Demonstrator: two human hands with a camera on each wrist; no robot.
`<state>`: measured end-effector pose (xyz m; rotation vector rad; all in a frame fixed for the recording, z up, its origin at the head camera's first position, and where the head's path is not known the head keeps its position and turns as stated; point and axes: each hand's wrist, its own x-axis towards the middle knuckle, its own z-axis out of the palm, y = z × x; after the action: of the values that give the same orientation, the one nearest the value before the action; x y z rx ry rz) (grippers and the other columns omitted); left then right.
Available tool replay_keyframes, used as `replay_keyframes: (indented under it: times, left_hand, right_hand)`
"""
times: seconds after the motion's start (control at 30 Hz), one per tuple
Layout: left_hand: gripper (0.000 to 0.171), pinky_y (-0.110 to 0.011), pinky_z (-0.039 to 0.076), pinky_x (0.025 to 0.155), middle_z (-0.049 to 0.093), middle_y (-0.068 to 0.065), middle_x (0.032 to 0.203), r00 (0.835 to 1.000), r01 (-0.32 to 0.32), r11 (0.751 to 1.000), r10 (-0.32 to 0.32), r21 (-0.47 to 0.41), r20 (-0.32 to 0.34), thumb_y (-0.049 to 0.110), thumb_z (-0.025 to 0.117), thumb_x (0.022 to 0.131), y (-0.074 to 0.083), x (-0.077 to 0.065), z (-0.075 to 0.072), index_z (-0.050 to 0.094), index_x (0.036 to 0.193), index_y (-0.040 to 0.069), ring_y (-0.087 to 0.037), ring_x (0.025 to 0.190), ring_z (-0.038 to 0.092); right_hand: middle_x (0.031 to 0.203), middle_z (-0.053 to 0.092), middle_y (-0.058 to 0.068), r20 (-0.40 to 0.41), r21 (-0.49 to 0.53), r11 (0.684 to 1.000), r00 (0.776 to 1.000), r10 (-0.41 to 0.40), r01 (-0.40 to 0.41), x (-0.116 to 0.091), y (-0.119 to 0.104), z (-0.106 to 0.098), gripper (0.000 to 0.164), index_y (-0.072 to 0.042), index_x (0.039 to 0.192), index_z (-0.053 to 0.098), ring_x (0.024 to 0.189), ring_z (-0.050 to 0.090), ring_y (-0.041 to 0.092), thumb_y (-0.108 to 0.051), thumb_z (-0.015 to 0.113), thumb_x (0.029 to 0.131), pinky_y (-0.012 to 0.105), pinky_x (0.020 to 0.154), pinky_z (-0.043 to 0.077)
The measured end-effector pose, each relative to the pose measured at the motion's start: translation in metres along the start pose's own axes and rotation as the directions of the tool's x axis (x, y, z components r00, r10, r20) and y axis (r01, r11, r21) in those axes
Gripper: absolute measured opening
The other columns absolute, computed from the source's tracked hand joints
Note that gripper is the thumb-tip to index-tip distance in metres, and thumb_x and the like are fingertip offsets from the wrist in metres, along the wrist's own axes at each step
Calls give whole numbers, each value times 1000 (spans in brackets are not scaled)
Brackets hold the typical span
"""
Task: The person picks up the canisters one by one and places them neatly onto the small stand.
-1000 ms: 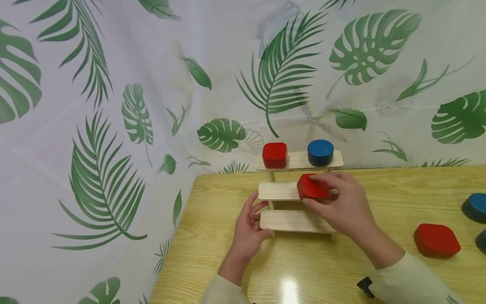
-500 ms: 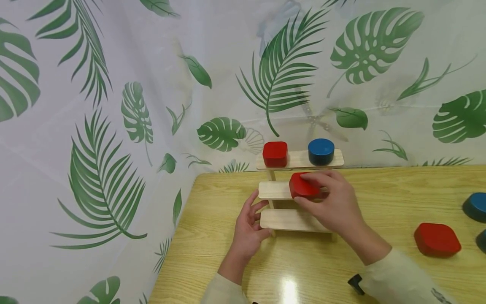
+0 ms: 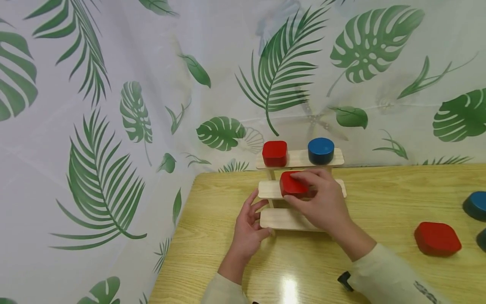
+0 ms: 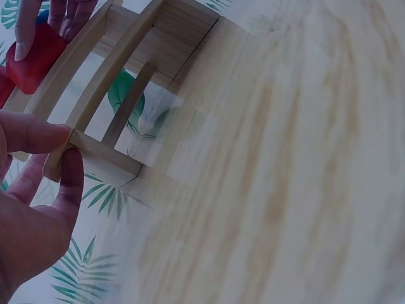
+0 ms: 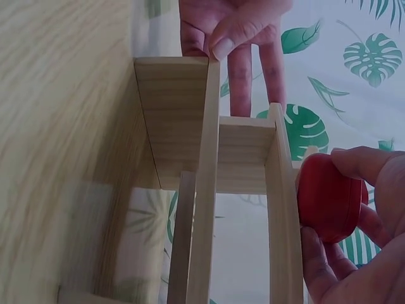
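Observation:
A small three-step wooden display stand (image 3: 288, 219) stands on the table near the back wall. My left hand (image 3: 247, 234) pinches the left end of its lowest step between thumb and finger, plain in the left wrist view. Over the middle step, left of its centre, my right hand (image 3: 326, 202) holds a red rounded block (image 3: 290, 185) between thumb and fingers. In the right wrist view this red block (image 5: 326, 196) is right at the step's board. Up on the top step sit a red rounded-square block (image 3: 275, 154) at the left and a blue round block (image 3: 320, 151) at the right.
On the wood-grain table (image 3: 387, 202), a red block (image 3: 437, 239) lies to the right. Beyond it, a blue block (image 3: 475, 205) and another dark blue one (image 3: 482, 240) reach the view's right edge. A leaf-print cloth (image 3: 224, 93) hangs behind and at the left.
My right hand has slid the red block leftward along the middle step, from right of centre to left of centre. The left hand stays on the stand.

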<state>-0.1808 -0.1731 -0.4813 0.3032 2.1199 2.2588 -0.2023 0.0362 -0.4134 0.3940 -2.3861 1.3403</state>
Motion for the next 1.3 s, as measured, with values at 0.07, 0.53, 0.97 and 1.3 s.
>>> replay_keyframes:
  times: [0.07, 0.53, 0.97, 1.3]
  left_hand:
    - [102, -28, 53, 74, 52, -11, 142, 1000, -1, 1000, 1, -3, 3, -32, 58, 74, 0, 0, 0, 34, 156, 23, -33, 109, 51]
    - [101, -29, 53, 75, 53, -8, 141, 1000, 16, 1000, -16, -7, 1, -29, 58, 75, -3, 0, -2, 35, 155, 27, -31, 107, 50]
    - [99, -28, 53, 77, 53, -8, 142, 1000, 15, 1000, -15, 9, 9, -27, 59, 76, -3, 0, -1, 35, 155, 27, -33, 109, 49]
    - [98, -29, 54, 78, 54, -7, 142, 1000, 15, 1000, -15, 12, 8, -26, 60, 77, -2, 0, -1, 35, 155, 27, -34, 110, 50]
  right_hand:
    - [122, 56, 14, -2, -1, 1000, 1000, -7, 7, 0, 0, 3, 50, -8, 121, 71, 111, 53, 33, -14, 89, 75, 48, 78, 56]
    - [123, 56, 11, 22, -48, 999, 1000, 13, -12, 3, -8, 21, 51, -11, 123, 71, 109, 55, 29, -20, 89, 76, 42, 77, 57]
    - [121, 58, 11, -3, -65, 998, 1000, 11, -11, 6, -12, 28, 49, -10, 120, 73, 106, 56, 28, -22, 89, 75, 40, 75, 57]
    - [123, 57, 13, -3, -77, 997, 1000, 25, -25, 8, -16, 30, 50, -9, 120, 72, 106, 56, 29, -22, 89, 76, 41, 78, 57]
